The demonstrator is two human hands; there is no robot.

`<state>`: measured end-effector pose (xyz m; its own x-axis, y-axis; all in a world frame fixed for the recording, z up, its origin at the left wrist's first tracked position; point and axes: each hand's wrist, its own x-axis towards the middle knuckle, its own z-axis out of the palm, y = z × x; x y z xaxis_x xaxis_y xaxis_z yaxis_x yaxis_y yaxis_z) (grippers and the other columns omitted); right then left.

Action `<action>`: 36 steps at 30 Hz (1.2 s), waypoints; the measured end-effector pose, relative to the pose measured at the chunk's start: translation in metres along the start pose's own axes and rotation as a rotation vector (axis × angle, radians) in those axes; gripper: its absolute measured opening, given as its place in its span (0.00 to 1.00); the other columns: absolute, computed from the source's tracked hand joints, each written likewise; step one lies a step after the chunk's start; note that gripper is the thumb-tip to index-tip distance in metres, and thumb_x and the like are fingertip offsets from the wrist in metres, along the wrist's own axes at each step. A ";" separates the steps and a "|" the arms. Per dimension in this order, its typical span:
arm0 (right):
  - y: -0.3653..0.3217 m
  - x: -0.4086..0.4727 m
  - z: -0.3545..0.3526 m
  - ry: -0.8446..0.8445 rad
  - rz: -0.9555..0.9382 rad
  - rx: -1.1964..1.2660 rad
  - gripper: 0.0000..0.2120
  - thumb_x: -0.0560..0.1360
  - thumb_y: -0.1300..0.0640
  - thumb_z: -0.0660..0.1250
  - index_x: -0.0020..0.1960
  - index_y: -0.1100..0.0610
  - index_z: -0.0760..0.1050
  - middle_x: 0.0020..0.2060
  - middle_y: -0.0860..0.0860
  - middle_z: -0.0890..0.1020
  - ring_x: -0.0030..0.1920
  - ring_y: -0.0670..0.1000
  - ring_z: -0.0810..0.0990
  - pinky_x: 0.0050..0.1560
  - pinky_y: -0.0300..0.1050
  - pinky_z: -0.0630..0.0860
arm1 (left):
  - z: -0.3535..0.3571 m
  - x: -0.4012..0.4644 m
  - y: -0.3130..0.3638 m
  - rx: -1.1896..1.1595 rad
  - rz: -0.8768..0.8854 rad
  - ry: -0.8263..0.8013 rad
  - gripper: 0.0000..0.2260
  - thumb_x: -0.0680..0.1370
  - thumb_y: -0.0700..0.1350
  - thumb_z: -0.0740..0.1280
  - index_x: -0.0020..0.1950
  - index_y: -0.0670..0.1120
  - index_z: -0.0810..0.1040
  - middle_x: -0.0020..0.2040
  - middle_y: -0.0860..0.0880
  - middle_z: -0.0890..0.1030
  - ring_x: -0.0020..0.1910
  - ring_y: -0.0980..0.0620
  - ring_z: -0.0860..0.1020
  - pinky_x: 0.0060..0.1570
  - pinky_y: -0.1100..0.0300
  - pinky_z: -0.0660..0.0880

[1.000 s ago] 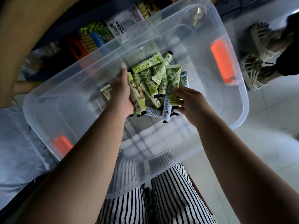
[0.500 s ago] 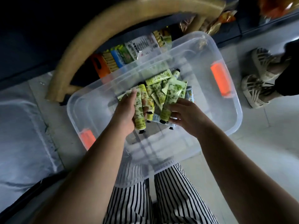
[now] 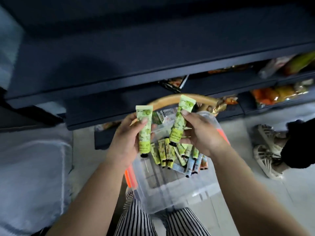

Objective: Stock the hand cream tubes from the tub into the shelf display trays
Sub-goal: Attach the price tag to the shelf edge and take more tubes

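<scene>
2 green tubes (image 3: 144, 132) upright, caps down, held | rest piled in clear tub (image 3: 170, 189)

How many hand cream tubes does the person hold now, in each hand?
Green tube in left hand: 1
Green tube in right hand: 1
Total held: 2
More tubes lie in the clear plastic tub; too blurred to count.

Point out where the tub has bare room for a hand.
The near half of the tub floor is bare, bordered by the near wall and the orange latch. The far half is crowded with tubes, under both hands.
</scene>
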<state>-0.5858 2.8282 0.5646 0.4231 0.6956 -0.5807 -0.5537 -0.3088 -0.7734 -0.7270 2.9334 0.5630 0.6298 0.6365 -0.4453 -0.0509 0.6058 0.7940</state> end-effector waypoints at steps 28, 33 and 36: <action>-0.231 -0.137 0.206 -0.166 -0.866 -0.273 0.04 0.77 0.60 0.62 0.49 0.52 0.74 0.37 0.45 0.78 0.31 0.42 0.77 0.40 0.43 0.79 | -0.004 -0.117 0.304 0.365 0.837 0.006 0.08 0.73 0.37 0.67 0.44 0.50 0.76 0.35 0.58 0.83 0.35 0.62 0.81 0.31 0.66 0.76; -0.245 -0.134 0.215 -0.177 -0.921 -0.223 0.07 0.78 0.60 0.60 0.50 0.49 0.73 0.41 0.47 0.77 0.38 0.46 0.76 0.44 0.46 0.79 | -0.011 -0.120 0.332 0.370 0.873 0.038 0.08 0.73 0.37 0.68 0.45 0.51 0.76 0.38 0.56 0.82 0.36 0.61 0.81 0.36 0.62 0.76; -0.254 -0.128 0.218 -0.165 -0.949 -0.227 0.08 0.78 0.62 0.59 0.49 0.51 0.75 0.41 0.48 0.78 0.44 0.49 0.77 0.47 0.49 0.80 | -0.018 -0.112 0.356 0.383 0.899 0.029 0.08 0.73 0.37 0.68 0.44 0.51 0.76 0.39 0.56 0.82 0.35 0.60 0.81 0.36 0.62 0.77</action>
<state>-0.6559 2.9589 0.8913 0.5053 0.7952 0.3351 0.1213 0.3190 -0.9399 -0.8292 3.0863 0.8877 0.4598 0.7997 0.3861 -0.2446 -0.3039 0.9208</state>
